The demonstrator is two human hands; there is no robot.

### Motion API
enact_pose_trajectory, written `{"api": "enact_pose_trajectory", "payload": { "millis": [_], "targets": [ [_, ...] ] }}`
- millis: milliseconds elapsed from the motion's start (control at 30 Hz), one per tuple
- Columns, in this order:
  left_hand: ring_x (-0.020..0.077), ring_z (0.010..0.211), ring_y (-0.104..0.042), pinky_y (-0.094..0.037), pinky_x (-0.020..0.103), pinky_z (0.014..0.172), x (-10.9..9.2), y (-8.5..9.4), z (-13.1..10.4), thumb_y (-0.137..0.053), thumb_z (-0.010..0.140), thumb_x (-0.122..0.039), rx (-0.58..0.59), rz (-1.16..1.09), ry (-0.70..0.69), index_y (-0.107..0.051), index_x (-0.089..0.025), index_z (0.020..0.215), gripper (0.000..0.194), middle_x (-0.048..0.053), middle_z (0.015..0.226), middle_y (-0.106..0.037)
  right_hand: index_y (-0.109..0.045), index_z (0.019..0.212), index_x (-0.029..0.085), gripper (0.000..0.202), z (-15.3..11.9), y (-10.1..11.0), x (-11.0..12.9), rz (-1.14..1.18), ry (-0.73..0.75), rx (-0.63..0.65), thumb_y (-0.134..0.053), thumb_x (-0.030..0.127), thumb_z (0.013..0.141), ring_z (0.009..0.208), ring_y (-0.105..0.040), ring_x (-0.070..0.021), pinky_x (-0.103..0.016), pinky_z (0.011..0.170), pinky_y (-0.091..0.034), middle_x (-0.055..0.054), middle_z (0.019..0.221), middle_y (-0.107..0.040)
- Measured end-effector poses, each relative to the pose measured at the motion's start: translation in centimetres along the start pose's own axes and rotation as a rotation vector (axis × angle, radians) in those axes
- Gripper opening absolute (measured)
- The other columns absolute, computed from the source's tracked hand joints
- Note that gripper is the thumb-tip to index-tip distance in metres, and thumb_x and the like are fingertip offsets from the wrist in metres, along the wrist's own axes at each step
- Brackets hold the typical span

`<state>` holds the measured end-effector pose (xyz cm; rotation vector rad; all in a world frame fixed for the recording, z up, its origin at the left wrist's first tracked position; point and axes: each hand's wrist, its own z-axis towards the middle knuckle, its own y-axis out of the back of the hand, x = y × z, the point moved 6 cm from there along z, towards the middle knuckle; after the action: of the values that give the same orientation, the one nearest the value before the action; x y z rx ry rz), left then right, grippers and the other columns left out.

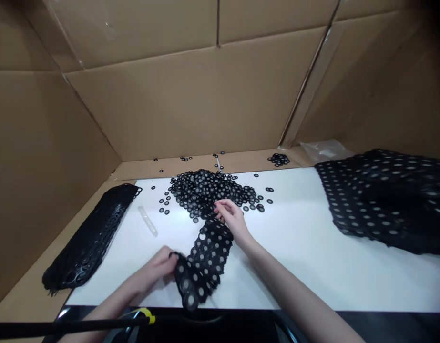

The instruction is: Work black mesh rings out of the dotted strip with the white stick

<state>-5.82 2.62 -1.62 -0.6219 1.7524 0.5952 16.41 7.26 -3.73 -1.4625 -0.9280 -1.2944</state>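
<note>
A strip of thin black sheet [209,252] with rows of light round dots lies in front of me, one dot punched out as a white hole. My left hand [166,263] is closed on its near left corner, which is lifted and folded over. My right hand [231,216] is over the strip's far end, thumb and fingers pinched together; what they hold, if anything, is hidden. Just beyond the fingertips is a heap of small black rings [201,188], many with pale centres, with loose ones scattered around it.
At left lies a bundle of black holed sheet [93,233] beside a clear plastic strip [148,221]. A larger dotted black sheet [380,200] covers the right side. Behind are a small ring pile [279,159], a clear bag [327,150] and cardboard walls [191,105]. A black cable [69,327] crosses the lower left.
</note>
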Motion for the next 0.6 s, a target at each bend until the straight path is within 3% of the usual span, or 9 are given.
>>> {"api": "enact_pose_trajectory", "payload": {
  "millis": [67, 133, 200, 267, 333, 400, 500, 600],
  "targets": [
    [0.0141, 0.055, -0.047, -0.035, 0.028, 0.058, -2.5, 1.8, 1.8, -0.037, 0.087, -0.068, -0.071, 0.240, -0.174, -0.055, -0.015, 0.056, 0.064, 0.003, 0.055, -0.050, -0.062, 0.083, 0.019, 0.035, 0.0, 0.2, 0.0, -0.014, 0.014, -0.017, -0.063, 0.054, 0.075, 0.065, -0.056, -0.0146, -0.027, 0.056, -0.044, -0.002, 0.074, -0.061],
    [0.0118, 0.052, -0.040, -0.030, 0.027, 0.056, -4.8, 3.5, 3.7, -0.041, 0.091, -0.057, -0.242, 0.519, -0.288, -0.046, -0.015, 0.049, 0.059, 0.000, 0.050, -0.042, -0.062, 0.082, 0.019, 0.036, 0.0, 0.3, -0.1, -0.020, 0.020, -0.023, -0.061, 0.054, 0.077, 0.063, -0.055, -0.0143, -0.027, 0.055, -0.043, -0.002, 0.072, -0.060],
    [0.0144, 0.064, -0.047, -0.034, 0.026, 0.061, -6.6, 3.9, 5.7, -0.047, 0.092, -0.048, -0.285, 0.643, -0.380, -0.056, -0.016, 0.065, 0.043, 0.002, 0.064, -0.053, -0.062, 0.083, 0.019, 0.037, 0.0, 0.4, -0.2, -0.020, 0.020, -0.027, -0.058, 0.055, 0.079, 0.060, -0.053, -0.0133, -0.026, 0.053, -0.041, -0.001, 0.070, -0.059],
    [0.0190, 0.089, -0.054, -0.040, 0.029, 0.079, -7.8, 2.8, 7.6, -0.052, 0.091, -0.043, -0.176, 0.702, -0.490, -0.063, -0.018, 0.093, 0.027, 0.006, 0.095, -0.063, -0.062, 0.085, 0.018, 0.038, 0.1, 0.4, -0.3, -0.018, 0.019, -0.028, -0.056, 0.055, 0.080, 0.058, -0.052, -0.0128, -0.026, 0.052, -0.040, -0.001, 0.069, -0.058],
    [0.0224, 0.107, -0.050, -0.037, 0.033, 0.094, -7.8, 1.2, 9.4, -0.061, 0.086, -0.042, -0.021, 0.777, -0.559, -0.061, -0.022, 0.110, 0.032, 0.008, 0.114, -0.060, -0.061, 0.086, 0.018, 0.038, 0.2, 0.4, -0.4, -0.016, 0.020, -0.025, -0.055, 0.055, 0.081, 0.058, -0.052, -0.0128, -0.026, 0.053, -0.040, -0.001, 0.069, -0.058],
    [0.0229, 0.104, -0.052, -0.038, 0.034, 0.093, -7.2, 0.0, 11.0, -0.065, 0.083, -0.040, 0.065, 0.807, -0.596, -0.065, -0.021, 0.104, 0.028, 0.008, 0.110, -0.063, -0.061, 0.086, 0.019, 0.038, 0.2, 0.4, -0.3, -0.014, 0.021, -0.023, -0.053, 0.055, 0.082, 0.059, -0.052, -0.0133, -0.026, 0.054, -0.041, -0.001, 0.069, -0.058],
    [0.0179, 0.079, -0.058, -0.043, 0.029, 0.076, -6.3, 0.0, 13.2, -0.058, 0.087, -0.033, 0.013, 0.639, -0.533, -0.067, -0.018, 0.081, 0.019, 0.004, 0.081, -0.066, -0.062, 0.085, 0.019, 0.041, 0.1, 0.7, 0.5, -0.015, 0.045, -0.039, -0.046, 0.057, 0.086, 0.066, -0.056, -0.0161, -0.030, 0.062, -0.046, -0.003, 0.073, -0.061],
    [0.0170, 0.078, -0.060, -0.044, 0.027, 0.072, -6.5, 1.0, 14.3, -0.056, 0.088, -0.034, -0.108, 0.505, -0.489, -0.065, -0.016, 0.089, 0.020, 0.005, 0.086, -0.067, -0.064, 0.086, 0.021, 0.040, -0.1, 1.2, 2.2, -0.065, 0.132, -0.048, -0.043, 0.055, 0.088, 0.086, -0.059, -0.0200, -0.034, 0.079, -0.048, -0.005, 0.089, -0.066]
  ]
}}
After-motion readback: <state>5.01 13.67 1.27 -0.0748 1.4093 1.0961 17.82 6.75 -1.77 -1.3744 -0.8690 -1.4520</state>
